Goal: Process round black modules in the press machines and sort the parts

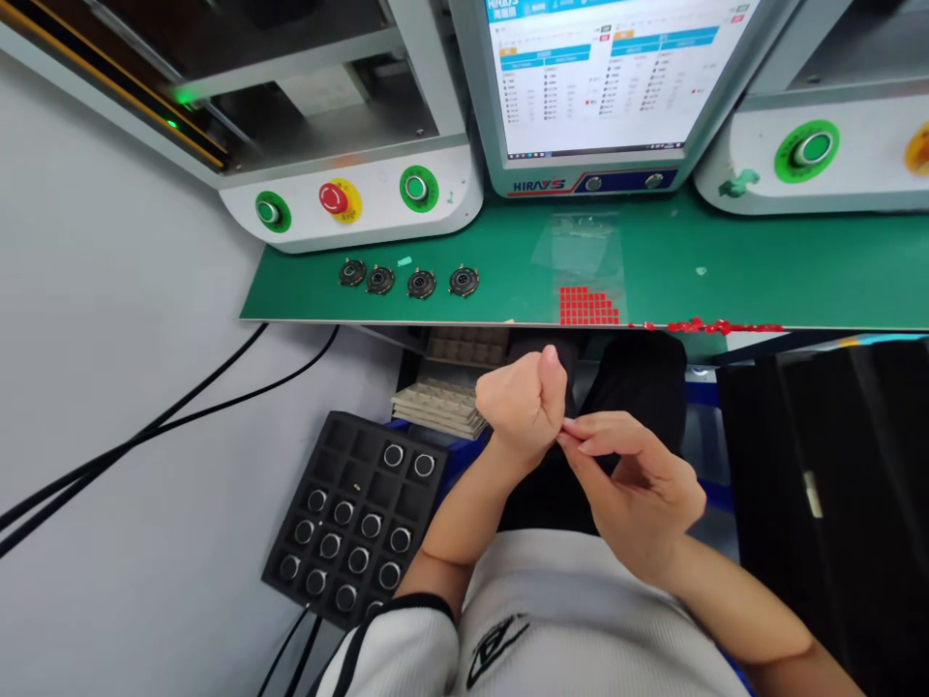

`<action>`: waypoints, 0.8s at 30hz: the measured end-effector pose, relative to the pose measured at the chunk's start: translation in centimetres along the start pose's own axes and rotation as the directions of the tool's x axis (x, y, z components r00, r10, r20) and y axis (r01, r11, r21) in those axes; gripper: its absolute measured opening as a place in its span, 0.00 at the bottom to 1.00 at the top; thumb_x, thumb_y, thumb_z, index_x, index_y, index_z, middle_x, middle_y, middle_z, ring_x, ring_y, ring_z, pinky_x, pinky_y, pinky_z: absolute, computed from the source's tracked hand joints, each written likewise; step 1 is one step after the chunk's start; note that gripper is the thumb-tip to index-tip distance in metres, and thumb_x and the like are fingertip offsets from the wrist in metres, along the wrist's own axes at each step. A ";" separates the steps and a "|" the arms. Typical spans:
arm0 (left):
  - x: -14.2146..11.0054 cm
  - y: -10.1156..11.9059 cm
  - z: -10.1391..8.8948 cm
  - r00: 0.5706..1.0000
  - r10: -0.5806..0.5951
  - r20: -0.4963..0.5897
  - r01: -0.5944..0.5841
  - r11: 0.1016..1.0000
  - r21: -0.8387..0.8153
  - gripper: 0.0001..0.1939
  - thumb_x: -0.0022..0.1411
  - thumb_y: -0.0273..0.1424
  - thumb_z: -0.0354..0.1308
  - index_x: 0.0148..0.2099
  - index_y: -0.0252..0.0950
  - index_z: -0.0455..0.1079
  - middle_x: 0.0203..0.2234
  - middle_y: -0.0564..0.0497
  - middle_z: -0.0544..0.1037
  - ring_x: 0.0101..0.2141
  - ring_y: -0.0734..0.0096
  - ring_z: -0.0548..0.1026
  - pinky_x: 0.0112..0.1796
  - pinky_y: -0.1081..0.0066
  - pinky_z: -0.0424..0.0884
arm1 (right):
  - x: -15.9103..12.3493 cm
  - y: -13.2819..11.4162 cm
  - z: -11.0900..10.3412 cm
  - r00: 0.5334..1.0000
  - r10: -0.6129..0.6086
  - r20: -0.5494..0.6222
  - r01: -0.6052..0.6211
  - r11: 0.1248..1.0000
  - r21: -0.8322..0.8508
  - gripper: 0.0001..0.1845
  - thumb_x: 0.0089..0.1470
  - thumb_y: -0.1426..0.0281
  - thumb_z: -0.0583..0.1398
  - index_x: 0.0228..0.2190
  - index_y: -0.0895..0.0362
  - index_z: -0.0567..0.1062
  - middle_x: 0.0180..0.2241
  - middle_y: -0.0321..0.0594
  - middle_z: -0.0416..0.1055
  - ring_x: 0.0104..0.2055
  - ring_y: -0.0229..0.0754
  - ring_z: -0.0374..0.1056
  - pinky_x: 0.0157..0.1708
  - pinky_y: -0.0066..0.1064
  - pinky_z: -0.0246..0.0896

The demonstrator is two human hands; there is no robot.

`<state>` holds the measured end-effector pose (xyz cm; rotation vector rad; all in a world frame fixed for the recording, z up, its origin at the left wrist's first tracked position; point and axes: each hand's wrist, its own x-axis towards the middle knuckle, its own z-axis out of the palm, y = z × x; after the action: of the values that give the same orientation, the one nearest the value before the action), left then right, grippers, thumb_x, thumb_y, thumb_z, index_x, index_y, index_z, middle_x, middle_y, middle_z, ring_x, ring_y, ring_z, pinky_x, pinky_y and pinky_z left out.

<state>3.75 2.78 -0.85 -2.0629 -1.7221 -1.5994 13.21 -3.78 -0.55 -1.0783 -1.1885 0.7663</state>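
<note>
Pinching over your lap, you have the fingertips (570, 429) of your right hand (633, 494) drawn together, right against your clenched left hand (523, 407), whose curled fingers hide anything they might hold. Any piece between those fingertips is too small to make out, so you cannot tell what the pinch is closed on; whatever is there sits just above your matte black trousers (639, 382). Beside your left forearm lies a black foam tray (328, 455) divided into square cells, many seating dark round parts with pale metal rims (371, 526). Ahead, past a stack of ridged beige trays (435, 402), a green bench mat (674, 266) carries four round dark metal-rimmed discs (421, 284), a crinkled clear plastic bag (581, 247) and a stepped block of small red squares (587, 308), with loose red bits strung along the mat's front edge (718, 327). Beyond it stand white machine housings (363, 198) with a red mushroom stop button (333, 197) and green-ringed push buttons (416, 189), beneath a bright monitor (602, 77).
</note>
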 end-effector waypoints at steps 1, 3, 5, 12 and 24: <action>0.0 -0.1 0.0 1.000 0.010 -0.008 -0.010 1.000 0.009 0.28 0.71 0.33 0.46 0.17 0.35 0.60 0.10 0.57 0.62 0.14 0.81 0.61 0.21 0.74 0.55 | 0.0 0.1 0.0 1.000 -0.003 0.001 0.003 1.000 0.008 0.14 0.48 0.84 0.64 0.30 0.52 0.75 0.32 0.36 0.78 0.35 0.41 0.75 0.34 0.35 0.73; 0.0 -0.1 0.0 0.999 0.028 -0.019 -0.028 0.999 0.018 0.27 0.71 0.33 0.46 0.17 0.36 0.60 0.10 0.57 0.62 0.14 0.81 0.61 0.21 0.74 0.55 | 0.2 0.1 0.1 1.000 0.008 0.007 -0.009 1.000 0.026 0.15 0.47 0.85 0.65 0.30 0.52 0.75 0.31 0.36 0.78 0.34 0.40 0.74 0.33 0.34 0.72; 0.2 -0.2 0.1 0.999 0.043 -0.014 -0.043 0.999 0.017 0.27 0.71 0.32 0.46 0.17 0.36 0.60 0.10 0.57 0.62 0.14 0.81 0.61 0.21 0.74 0.55 | 0.5 0.0 0.0 0.998 0.062 0.018 -0.063 0.997 0.050 0.14 0.47 0.84 0.65 0.30 0.53 0.74 0.31 0.37 0.77 0.34 0.40 0.74 0.33 0.33 0.72; 1.1 0.5 0.2 0.989 0.148 -0.024 -0.149 0.989 -0.024 0.27 0.72 0.30 0.43 0.18 0.36 0.58 0.10 0.58 0.63 0.13 0.83 0.61 0.19 0.74 0.54 | 1.5 -0.2 -0.6 0.958 0.275 0.078 -0.284 0.947 0.151 0.13 0.46 0.83 0.66 0.27 0.55 0.71 0.27 0.33 0.75 0.32 0.36 0.74 0.33 0.27 0.71; -6.6 -18.5 -9.9 0.612 -0.791 0.032 0.595 0.486 0.640 0.23 0.67 0.38 0.53 0.20 0.34 0.63 0.16 0.55 0.67 0.24 0.74 0.71 0.30 0.73 0.63 | 3.2 1.9 -2.0 0.957 0.280 -0.074 -0.275 0.959 0.063 0.17 0.33 0.80 0.71 0.19 0.54 0.69 0.20 0.36 0.69 0.28 0.45 0.71 0.28 0.40 0.59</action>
<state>-15.58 -0.35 -10.92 -1.3874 -2.9814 -0.5482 15.99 -0.73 -1.33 -1.2371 -0.9519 0.9546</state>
